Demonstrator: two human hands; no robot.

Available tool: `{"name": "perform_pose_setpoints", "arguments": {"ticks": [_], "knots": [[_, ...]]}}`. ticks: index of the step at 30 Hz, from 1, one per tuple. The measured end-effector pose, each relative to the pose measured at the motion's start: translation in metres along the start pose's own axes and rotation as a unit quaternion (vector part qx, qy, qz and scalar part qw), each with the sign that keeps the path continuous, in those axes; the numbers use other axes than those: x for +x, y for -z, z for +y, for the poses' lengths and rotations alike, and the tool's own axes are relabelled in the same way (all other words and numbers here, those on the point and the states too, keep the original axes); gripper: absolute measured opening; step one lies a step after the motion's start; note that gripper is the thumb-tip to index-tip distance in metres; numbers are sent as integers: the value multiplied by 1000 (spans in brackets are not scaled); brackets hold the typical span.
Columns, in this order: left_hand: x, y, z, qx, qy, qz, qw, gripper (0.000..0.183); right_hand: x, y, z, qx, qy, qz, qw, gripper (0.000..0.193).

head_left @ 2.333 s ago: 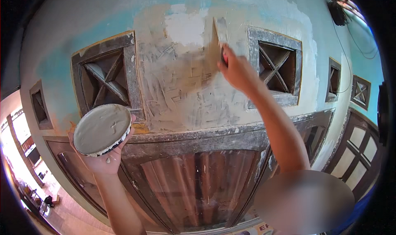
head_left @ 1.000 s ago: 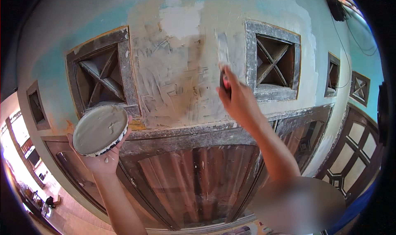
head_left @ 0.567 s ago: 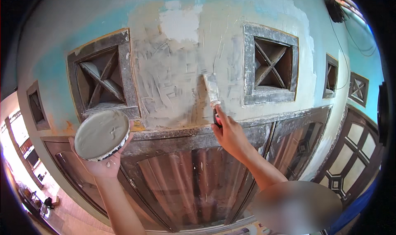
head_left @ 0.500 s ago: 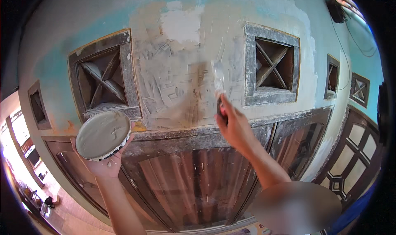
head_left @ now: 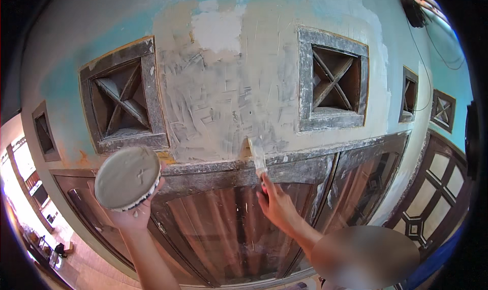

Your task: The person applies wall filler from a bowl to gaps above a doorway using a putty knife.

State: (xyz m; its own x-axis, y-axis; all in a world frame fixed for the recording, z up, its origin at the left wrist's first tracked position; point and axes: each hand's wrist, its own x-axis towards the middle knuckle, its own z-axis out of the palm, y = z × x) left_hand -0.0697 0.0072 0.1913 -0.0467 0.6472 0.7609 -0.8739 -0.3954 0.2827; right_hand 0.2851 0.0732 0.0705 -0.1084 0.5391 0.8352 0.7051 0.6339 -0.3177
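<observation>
My left hand (head_left: 133, 216) supports a round tub (head_left: 147, 196) from beneath, its fingers curled up round the sides. Smooth grey putty (head_left: 127, 175) fills it nearly to the brim, and white smears coat its rim. My right hand (head_left: 279, 203) grips a putty knife (head_left: 258, 156) by the handle, with the blade pointing up. The blade's tip rests at the lower part of the plastered wall (head_left: 223, 91), just above the wooden frame's top rail. Patchy grey and beige strokes cover that wall between two square vents.
A worn wooden vent (head_left: 124, 102) with a crossed lattice is on the left, a matching vent (head_left: 333, 79) on the right. Below runs a dark wooden window frame (head_left: 218, 177) with glass and curtains behind. A panelled door (head_left: 432, 193) stands far right.
My right hand and the putty knife have come down the wall and slightly left, to just above the wooden rail. The tub in my left hand sits a little lower.
</observation>
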Motion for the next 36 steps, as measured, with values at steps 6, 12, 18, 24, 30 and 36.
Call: {"name": "perform_pose_setpoints", "arguments": {"ticks": [6, 12, 18, 24, 30, 36], "knots": [[-71, 16, -57, -13, 91, 37, 995, 101, -60, 53, -11, 578, -171, 8, 798, 46], [-123, 32, -146, -143, 241, 113, 953, 100, -94, 72, -10, 516, -202, -54, 831, 34], [-142, 53, -175, -131, 247, 240, 930, 91, -103, 93, 16, 141, 5, -61, 988, 36], [-157, 52, -187, -140, 260, 254, 921, 91, -129, 123, 47, 28, -56, -59, 996, 32], [-165, 51, -219, -126, 273, 250, 920, 90, -134, 117, 51, 136, -11, -67, 988, 31], [-169, 44, -233, -193, 303, 212, 909, 91, -153, 120, 82, 125, -102, -40, 986, 28]]}}
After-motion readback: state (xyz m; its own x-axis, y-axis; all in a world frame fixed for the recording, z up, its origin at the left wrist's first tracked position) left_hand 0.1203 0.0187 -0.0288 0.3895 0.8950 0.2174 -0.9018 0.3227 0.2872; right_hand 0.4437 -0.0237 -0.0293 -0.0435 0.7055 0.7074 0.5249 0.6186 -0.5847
